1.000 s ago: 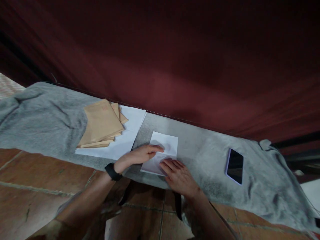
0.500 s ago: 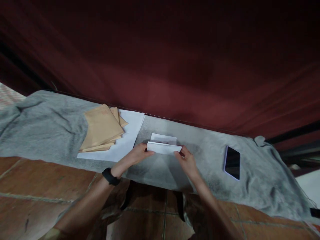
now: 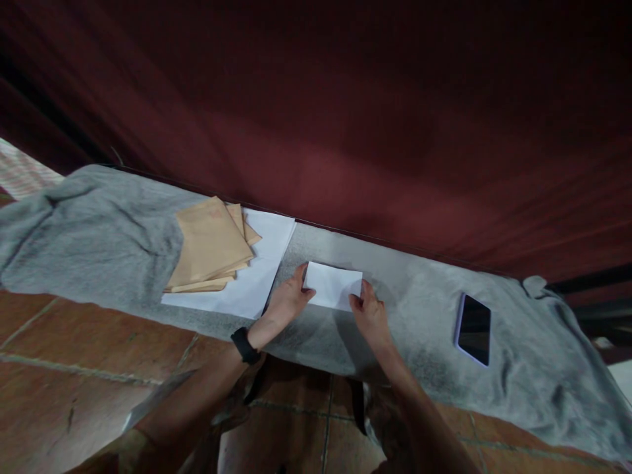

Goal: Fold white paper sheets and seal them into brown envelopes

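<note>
At mid-frame, left hand and right hand pinch small white paper rectangle at ends. Likely folding; next calls for aligned edges.

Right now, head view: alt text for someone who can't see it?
A left hand and a right hand hold opposite ends of a small white paper over a gray cloth. Left of them, brown envelopes lie piled on larger white paper; to the right lies a dark-screened, purple-edged phone.

No lettering or numbers can be read, faint reddish mark seen on top brown envelope, too blurred
</note>
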Tool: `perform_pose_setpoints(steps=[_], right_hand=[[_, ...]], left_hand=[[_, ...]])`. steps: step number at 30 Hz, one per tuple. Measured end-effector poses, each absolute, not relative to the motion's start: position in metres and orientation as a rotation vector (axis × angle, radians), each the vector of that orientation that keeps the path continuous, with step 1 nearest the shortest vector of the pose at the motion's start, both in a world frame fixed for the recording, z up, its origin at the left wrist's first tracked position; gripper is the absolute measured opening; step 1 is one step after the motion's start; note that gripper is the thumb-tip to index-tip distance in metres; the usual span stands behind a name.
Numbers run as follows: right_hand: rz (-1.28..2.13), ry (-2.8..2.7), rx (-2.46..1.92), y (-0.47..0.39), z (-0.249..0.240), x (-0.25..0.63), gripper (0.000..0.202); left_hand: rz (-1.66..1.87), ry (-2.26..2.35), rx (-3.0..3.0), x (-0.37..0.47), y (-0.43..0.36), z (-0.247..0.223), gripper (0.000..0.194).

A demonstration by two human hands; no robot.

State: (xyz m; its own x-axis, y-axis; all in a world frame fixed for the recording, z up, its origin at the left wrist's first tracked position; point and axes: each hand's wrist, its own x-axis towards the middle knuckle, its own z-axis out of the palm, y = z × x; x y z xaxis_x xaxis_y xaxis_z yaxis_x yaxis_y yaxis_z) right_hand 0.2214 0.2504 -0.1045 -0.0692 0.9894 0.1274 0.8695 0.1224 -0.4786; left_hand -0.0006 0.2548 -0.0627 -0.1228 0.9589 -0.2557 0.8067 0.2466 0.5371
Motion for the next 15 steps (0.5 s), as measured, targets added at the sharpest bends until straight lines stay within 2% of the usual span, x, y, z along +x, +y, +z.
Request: perform_pose_setpoints(steps=[3,9,15], right_hand=[[0.276,-2.071,-1.818,0.248,-0.104,0.219,0.048],[0.087,-2.162,-1.848,0.249,-0.101,0.214,0.05],[0.057,-2.188,-1.871,0.251,-0.101,0.213,0.046]], left_hand=[[0.259,2.043,1.649,0.005,0.25,-0.057,0.077],[0.188,2.101,1.748,0.012,0.244,-0.053,0.072],[0.172,2.105,1.786,0.012,0.244,-0.056,0.071]])
